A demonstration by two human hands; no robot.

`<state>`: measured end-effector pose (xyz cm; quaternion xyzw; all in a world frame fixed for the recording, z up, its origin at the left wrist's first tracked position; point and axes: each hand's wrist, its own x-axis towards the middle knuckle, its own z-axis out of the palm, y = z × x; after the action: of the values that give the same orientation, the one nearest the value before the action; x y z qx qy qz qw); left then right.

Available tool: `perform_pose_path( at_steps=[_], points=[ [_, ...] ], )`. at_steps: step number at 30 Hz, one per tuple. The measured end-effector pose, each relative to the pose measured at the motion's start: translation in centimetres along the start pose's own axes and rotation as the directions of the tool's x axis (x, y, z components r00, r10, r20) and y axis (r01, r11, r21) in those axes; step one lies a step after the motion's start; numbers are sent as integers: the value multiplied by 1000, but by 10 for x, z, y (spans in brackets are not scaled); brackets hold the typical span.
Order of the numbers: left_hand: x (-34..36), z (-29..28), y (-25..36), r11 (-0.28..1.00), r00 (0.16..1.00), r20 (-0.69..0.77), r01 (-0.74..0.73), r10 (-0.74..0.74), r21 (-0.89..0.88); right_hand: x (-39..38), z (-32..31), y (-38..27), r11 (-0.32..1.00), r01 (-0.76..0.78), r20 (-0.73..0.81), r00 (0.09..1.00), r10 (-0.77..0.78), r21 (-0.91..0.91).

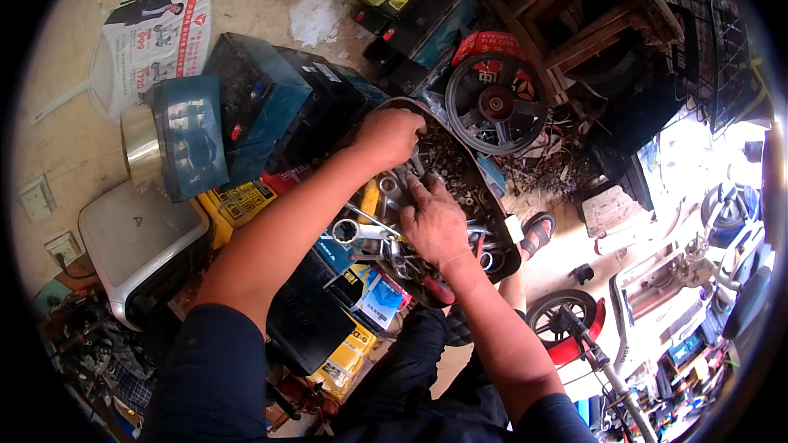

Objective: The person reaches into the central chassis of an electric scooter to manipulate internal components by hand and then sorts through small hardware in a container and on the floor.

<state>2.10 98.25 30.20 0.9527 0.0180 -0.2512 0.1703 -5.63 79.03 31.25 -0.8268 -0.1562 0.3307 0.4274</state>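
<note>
In front of me is a metal tray (497,207) full of wrenches and loose hardware. My left hand (389,140) is over its far end, fingers curled closed; whatever they hold, if anything, is hidden. Lower down, my right hand (435,226) reaches in with fingers stretched forward, touching the pile of tools. Small nuts and bolts (450,166) fill the far right part of the tray, beside both hands. A large ring wrench (346,231) lies left of my right hand, near a yellow handle (369,200). Another ring end (488,261) shows by my right wrist.
Dark batteries (263,86) and a roll of tape (141,146) stand left of the tray. A spoked black wheel (496,104) leans beyond it, near a wooden stool (591,25). A silver-topped machine (139,230) sits at left. A small tyre (561,316) is at lower right.
</note>
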Motion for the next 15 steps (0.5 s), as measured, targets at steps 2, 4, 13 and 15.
perform_pose_path(
  at_steps=[2, 4, 13, 15],
  points=[
    [9, 4, 3, 998, 997, 72, 7, -11, 55, -1, 0, 1, 1000, -2, -5, 1000, 2, -2],
    [15, 6, 3, 996, 984, 170, 38, -51, 76, 0, 0, 1, 1000, 2, -10, 1000, -2, 2],
    [31, 21, 15, 970, 962, 206, 135, -177, 202, 1, -2, -2, 1000, -6, -1, 1000, 6, -17],
    [36, 15, 14, 936, 954, 230, 106, -190, 335, 1, -1, 0, 1000, -6, 11, 1000, 6, 1]
  ],
)
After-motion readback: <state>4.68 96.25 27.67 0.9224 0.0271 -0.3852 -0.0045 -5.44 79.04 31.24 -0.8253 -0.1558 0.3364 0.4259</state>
